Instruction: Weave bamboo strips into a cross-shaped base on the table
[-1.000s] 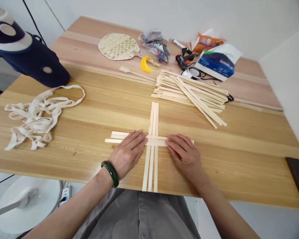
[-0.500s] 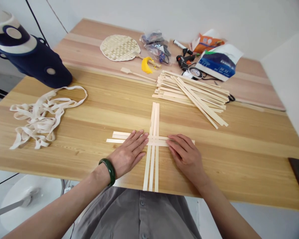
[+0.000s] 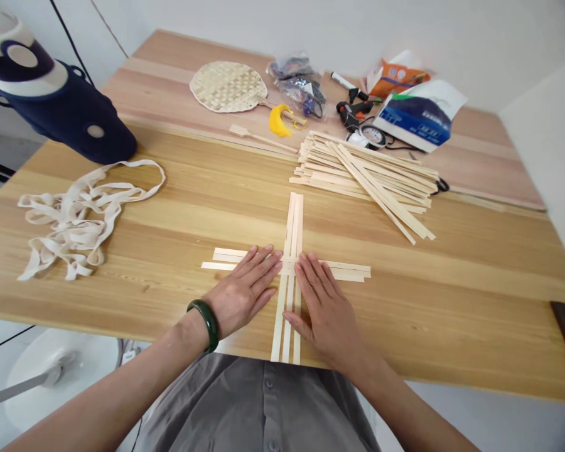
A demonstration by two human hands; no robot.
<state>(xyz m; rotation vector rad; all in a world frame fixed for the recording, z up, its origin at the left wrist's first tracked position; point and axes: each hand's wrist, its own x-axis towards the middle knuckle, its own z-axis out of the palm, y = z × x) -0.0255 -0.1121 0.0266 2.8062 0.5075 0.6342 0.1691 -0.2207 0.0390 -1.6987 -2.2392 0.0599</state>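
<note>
1. A cross of pale bamboo strips (image 3: pixel 290 267) lay flat on the tabletop (image 3: pixel 419 320), with three strips running toward the person and others running crosswise (the hands hid part of them).
2. The left hand (image 3: pixel 245 292), wearing a green bangle (image 3: pixel 208 323), rested flat on the crosswise strips just left of the cross's centre. Its fingers (image 3: pixel 263 263) were spread and pinched nothing.
3. The right hand (image 3: pixel 324 314) lay flat just right of the centre, its fingers (image 3: pixel 313 276) also spread and pinching nothing, on the strips, with the thumb (image 3: pixel 292 320) touching the lower strips.
4. Beyond the cross lay a bundle of loose bamboo strips (image 3: pixel 367 176).
5. Left of the cross lay a tangle of cream fabric tape (image 3: pixel 75 220).
6. Farther beyond the cross were a round woven fan (image 3: pixel 228 86) and a yellow tassel (image 3: pixel 277 120).
</note>
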